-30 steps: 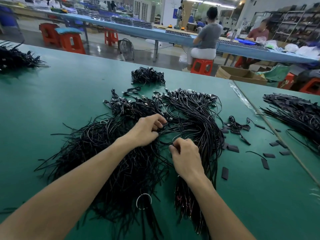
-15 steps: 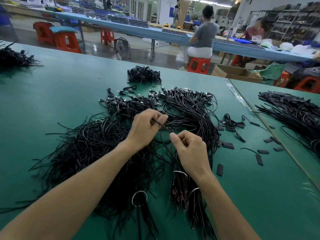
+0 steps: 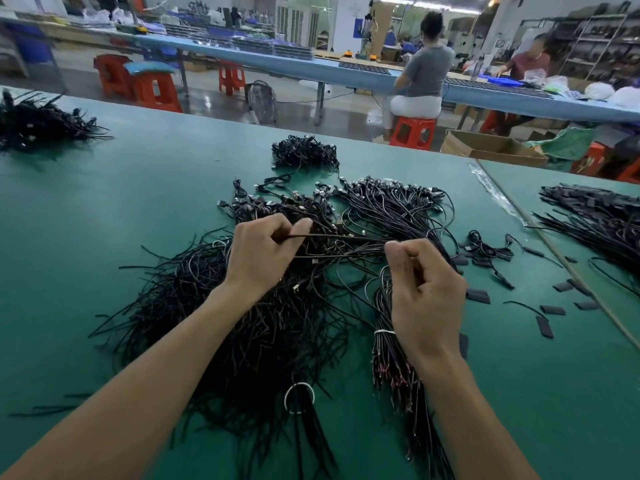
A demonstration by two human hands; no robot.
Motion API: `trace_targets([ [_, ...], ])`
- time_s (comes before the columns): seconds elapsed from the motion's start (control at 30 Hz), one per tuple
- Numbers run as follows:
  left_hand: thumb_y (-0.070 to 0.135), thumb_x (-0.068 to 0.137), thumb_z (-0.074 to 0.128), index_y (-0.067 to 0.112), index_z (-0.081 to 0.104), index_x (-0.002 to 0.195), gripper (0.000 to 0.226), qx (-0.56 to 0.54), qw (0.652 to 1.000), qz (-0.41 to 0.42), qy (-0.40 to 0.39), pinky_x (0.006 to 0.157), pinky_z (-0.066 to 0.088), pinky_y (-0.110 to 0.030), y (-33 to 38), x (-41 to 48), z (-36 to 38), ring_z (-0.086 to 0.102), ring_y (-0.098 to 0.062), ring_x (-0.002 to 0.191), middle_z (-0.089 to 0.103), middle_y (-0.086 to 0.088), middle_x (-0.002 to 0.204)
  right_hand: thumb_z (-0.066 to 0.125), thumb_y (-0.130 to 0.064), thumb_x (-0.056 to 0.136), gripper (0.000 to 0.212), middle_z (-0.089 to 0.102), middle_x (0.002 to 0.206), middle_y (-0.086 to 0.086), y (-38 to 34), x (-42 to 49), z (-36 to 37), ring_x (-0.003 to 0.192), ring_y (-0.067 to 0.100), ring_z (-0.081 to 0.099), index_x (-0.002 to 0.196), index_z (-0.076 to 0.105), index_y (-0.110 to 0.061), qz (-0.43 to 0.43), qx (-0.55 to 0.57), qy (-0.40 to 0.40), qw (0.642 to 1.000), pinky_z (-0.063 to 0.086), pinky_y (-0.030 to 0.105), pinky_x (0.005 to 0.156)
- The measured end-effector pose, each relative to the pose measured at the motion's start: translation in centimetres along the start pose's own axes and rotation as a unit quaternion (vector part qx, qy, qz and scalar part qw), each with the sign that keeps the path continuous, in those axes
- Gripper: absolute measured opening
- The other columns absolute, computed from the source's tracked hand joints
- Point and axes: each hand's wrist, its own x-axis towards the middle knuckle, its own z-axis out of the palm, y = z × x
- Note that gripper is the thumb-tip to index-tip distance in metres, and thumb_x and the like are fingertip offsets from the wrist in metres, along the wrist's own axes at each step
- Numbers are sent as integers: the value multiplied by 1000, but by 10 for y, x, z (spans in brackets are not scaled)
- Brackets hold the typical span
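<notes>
A thin black cable point(image 3: 343, 237) is stretched level between both hands above a big heap of black cables point(image 3: 249, 323) on the green table point(image 3: 104, 209). My left hand point(image 3: 263, 254) pinches its left end between thumb and fingers. My right hand point(image 3: 426, 292) pinches the right end, its fingers curled. Under my right wrist lies a cable bundle point(image 3: 388, 344) tied with a white band. A second fan of cables with plug ends point(image 3: 398, 206) lies just beyond my hands.
Small black sleeve pieces point(image 3: 478, 295) are scattered to the right. A small cable coil point(image 3: 304, 154) sits farther back, another pile point(image 3: 38, 123) at far left, and more cables point(image 3: 602, 223) on the right table. People sit at a blue bench point(image 3: 346, 74) behind.
Both hands have risen from the heap and drawn apart, pulling one cable out taut between them. The camera view shifted slightly.
</notes>
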Motion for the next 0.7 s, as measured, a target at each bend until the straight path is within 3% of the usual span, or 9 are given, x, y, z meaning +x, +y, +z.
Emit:
trace_targets([
  [0.1, 55, 99, 40, 19, 67, 70, 54, 14, 990, -120, -72, 55, 36, -27, -26, -2, 1, 50, -8, 53, 63, 0, 64, 56, -32, 96, 27, 44, 57, -12, 3, -2, -5, 46, 2, 37, 73, 54, -20, 15, 40, -26, 999, 29, 8, 44],
  [0.2, 53, 101, 34, 14, 63, 67, 59, -125, 968, -200, -82, 95, 46, -40, -26, -7, 3, 64, -18, 96, 73, -3, 101, 56, -34, 96, 30, 45, 55, -8, 21, -7, -9, 47, 5, 37, 71, 56, -19, 42, -28, -39, 998, 28, 13, 43],
  [0.27, 55, 99, 33, 17, 61, 58, 63, -217, 953, -202, -58, 103, 44, -50, -14, -4, 3, 70, -25, 95, 76, -4, 89, 55, -39, 96, 33, 44, 53, -8, 35, -9, -9, 47, 6, 38, 70, 57, -16, 84, -67, -39, 993, 29, 15, 43],
  [0.33, 56, 100, 39, 24, 54, 48, 63, -248, 953, -171, -39, 84, 52, -46, 3, 1, 1, 69, -24, 59, 60, 2, 51, 56, -40, 96, 35, 45, 51, -9, 48, -8, -11, 47, 5, 39, 70, 58, -17, 126, -96, -27, 987, 32, 15, 45],
  [0.37, 53, 101, 46, 26, 46, 47, 60, -223, 966, -129, -26, 68, 52, -37, 11, 3, -2, 58, -13, 44, 48, 7, 43, 56, -41, 97, 35, 45, 49, -9, 53, -6, -12, 47, 5, 39, 70, 57, -19, 152, -97, -15, 983, 32, 16, 45],
  [0.43, 42, 94, 62, 29, 32, 54, 51, -124, 992, -15, 29, 51, 36, -14, 21, 8, -7, 35, -2, 40, 32, 14, 44, 56, -45, 97, 37, 45, 46, -13, 61, -2, -14, 44, 5, 36, 70, 56, -21, 213, -80, 13, 974, 34, 22, 49],
  [0.5, 29, 87, 73, 29, 32, 58, 50, -49, 993, 66, 80, 47, 28, -7, 25, 11, -12, 31, -1, 42, 27, 18, 48, 55, -47, 97, 37, 39, 46, -14, 65, 1, -15, 45, 5, 32, 71, 56, -21, 256, -60, 43, 964, 33, 30, 53],
  [0.6, 30, 87, 75, 24, 46, 65, 36, 10, 988, 104, 111, 47, 30, -6, 23, 11, -18, 34, 5, 42, 37, 19, 52, 55, -48, 97, 35, 33, 50, -15, 59, 3, -17, 48, 8, 27, 69, 57, -27, 267, 33, 80, 960, 29, 31, 49],
  [0.7, 61, 88, 59, 22, 54, 68, 45, 36, 994, 6, 103, 50, 43, -16, 8, 10, -22, 44, -5, 46, 51, 10, 55, 57, -45, 94, 31, 30, 51, -11, 46, 4, -21, 45, 8, 23, 66, 59, -31, 240, 181, 38, 953, 24, 23, 40],
])
